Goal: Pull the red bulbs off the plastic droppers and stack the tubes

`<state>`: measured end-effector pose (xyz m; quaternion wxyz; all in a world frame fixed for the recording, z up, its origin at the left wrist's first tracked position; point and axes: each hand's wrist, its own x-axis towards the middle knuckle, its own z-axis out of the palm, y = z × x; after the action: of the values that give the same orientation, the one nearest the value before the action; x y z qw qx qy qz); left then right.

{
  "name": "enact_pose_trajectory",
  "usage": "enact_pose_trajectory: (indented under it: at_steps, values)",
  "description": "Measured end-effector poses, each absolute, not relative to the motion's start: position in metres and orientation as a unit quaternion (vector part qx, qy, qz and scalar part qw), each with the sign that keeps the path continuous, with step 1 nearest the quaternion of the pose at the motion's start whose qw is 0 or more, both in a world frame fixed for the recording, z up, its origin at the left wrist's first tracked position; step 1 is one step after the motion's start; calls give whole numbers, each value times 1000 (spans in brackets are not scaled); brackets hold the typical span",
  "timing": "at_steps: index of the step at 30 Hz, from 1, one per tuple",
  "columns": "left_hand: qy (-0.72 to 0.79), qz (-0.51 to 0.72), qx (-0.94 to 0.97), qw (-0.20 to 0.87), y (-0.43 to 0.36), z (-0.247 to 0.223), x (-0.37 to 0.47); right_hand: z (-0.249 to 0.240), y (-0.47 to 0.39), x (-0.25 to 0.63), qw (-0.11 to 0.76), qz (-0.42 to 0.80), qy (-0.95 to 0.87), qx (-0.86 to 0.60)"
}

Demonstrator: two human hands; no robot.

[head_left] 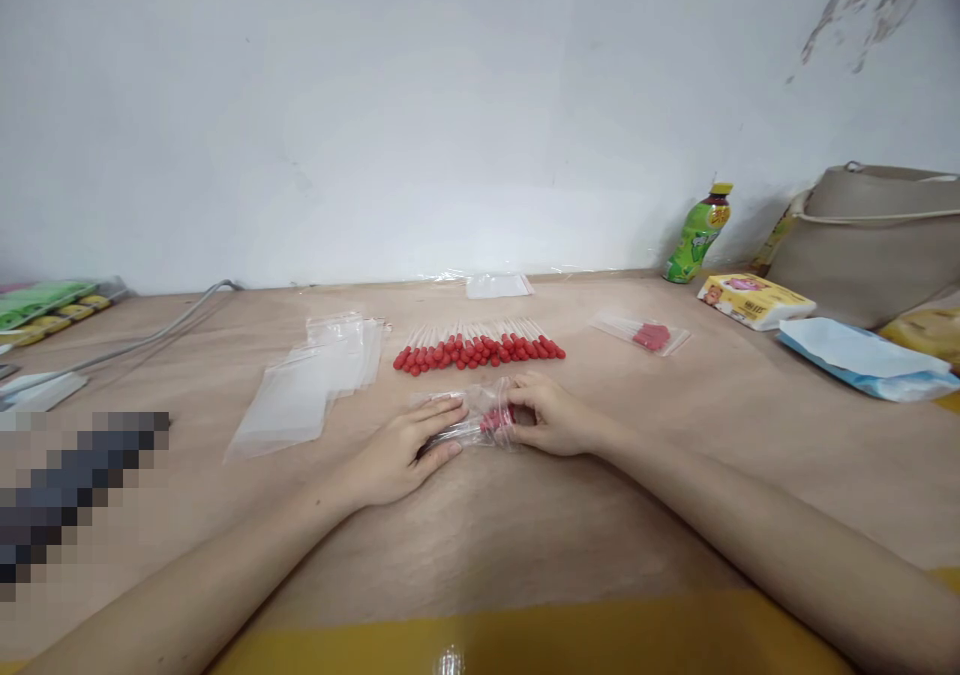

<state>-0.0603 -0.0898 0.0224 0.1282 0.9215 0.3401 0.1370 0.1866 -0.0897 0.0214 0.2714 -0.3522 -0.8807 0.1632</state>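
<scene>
A clear zip bag [474, 423] lies on the table in front of me, with red-tipped sticks [495, 421] inside near its right end. My left hand [409, 448] rests on the bag's left part, fingers stretched out and thumb apart. At the right end, my right hand [547, 415] has thumb and fingers curled on the bag's edge. Just beyond, a row of white sticks with red tips [480, 350] is laid side by side. To the left are several flat clear bags [289, 395], overlapping. A filled bag [651, 337] with red tips lies at right.
Along the right stand a green drink bottle [697, 235], a tissue pack [754, 300], a blue-white packet [862, 355] and a grey bag [877, 245]. White bags [499, 286] lie by the wall. A cable [165, 325] and green-yellow packs [52, 310] are at left.
</scene>
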Motion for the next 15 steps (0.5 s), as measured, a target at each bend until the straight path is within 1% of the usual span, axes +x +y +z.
enact_pose_trajectory:
  at_steps: [4, 8, 13, 15]
  values:
    - [332, 146, 923, 131, -90, 22, -61, 27, -91, 186, 270, 191, -873, -359]
    - [325, 142, 925, 135, -92, 24, -60, 28, -92, 189, 261, 255, -852, -375]
    - [332, 134, 924, 134, -93, 26, -59, 24, -87, 195, 305, 344, -813, -358]
    - [331, 138, 924, 134, -93, 26, -59, 24, -84, 200, 325, 399, -776, -365]
